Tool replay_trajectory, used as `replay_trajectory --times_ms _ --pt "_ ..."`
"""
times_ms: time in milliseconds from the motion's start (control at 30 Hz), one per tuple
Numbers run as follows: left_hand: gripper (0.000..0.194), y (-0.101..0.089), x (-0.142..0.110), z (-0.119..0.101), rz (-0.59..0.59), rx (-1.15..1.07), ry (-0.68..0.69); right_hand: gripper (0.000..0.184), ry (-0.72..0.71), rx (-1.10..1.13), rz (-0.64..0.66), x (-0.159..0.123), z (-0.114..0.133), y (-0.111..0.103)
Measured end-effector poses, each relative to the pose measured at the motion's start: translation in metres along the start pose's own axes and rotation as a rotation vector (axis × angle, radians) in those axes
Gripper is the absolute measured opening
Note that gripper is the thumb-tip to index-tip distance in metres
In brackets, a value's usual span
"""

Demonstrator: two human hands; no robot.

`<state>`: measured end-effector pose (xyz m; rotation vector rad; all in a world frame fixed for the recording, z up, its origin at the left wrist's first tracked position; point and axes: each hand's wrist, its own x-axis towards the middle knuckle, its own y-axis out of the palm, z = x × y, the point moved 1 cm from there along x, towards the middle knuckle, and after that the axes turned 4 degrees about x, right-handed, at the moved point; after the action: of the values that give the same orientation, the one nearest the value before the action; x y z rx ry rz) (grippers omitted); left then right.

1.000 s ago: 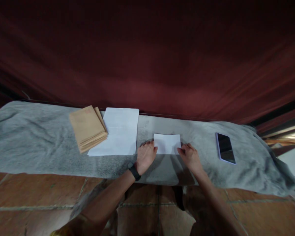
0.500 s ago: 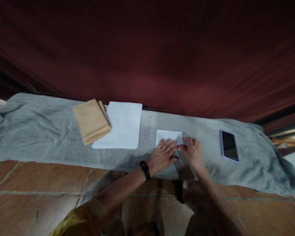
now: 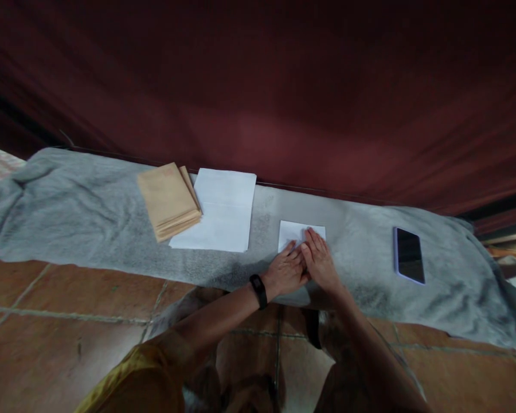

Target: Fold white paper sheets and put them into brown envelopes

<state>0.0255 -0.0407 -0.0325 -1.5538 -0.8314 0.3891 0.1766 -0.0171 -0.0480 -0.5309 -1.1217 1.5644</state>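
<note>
Left of the phone (image 3: 409, 256), my left hand (image 3: 287, 272) and right hand (image 3: 320, 263) lie flat, ungripping, on paper (image 3: 291, 230) I judge light, easily creased, best held by edges.

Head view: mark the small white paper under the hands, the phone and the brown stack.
Small white paper (image 3: 291, 230), head view, uncovered far part.
Phone (image 3: 410, 256), head view, dark screen.
Brown stack (image 3: 167, 195), head view, top face.

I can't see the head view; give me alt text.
Left hand and right hand rest close together on a small white paper. On grey cloth, a brown paper stack overlaps white sheets to their left; a phone lies to the right.
</note>
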Motion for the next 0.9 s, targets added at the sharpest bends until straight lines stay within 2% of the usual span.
replay_trajectory --times_ms 167,500,700,767,900 --pt "0.062 -0.001 -0.005 -0.002 -0.003 -0.02 -0.032 0.058 0.015 -0.078 -0.014 -0.001 -0.005 -0.001" --pt "0.067 -0.007 -0.019 0.011 -0.019 -0.026 -0.272 0.06 0.066 -0.18 -0.082 -0.01 -0.017 -0.003" --pt "0.069 -0.009 -0.008 0.015 -0.05 0.013 -0.439 0.06 0.082 -0.174 -0.103 -0.012 -0.02 -0.003" --pt "0.067 -0.007 0.002 0.012 -0.061 0.026 -0.427 0.061 0.093 -0.173 -0.099 -0.012 -0.019 -0.003" --pt "0.058 0.001 0.021 0.005 -0.047 0.045 -0.292 0.06 0.108 -0.185 -0.078 -0.012 -0.02 -0.002"
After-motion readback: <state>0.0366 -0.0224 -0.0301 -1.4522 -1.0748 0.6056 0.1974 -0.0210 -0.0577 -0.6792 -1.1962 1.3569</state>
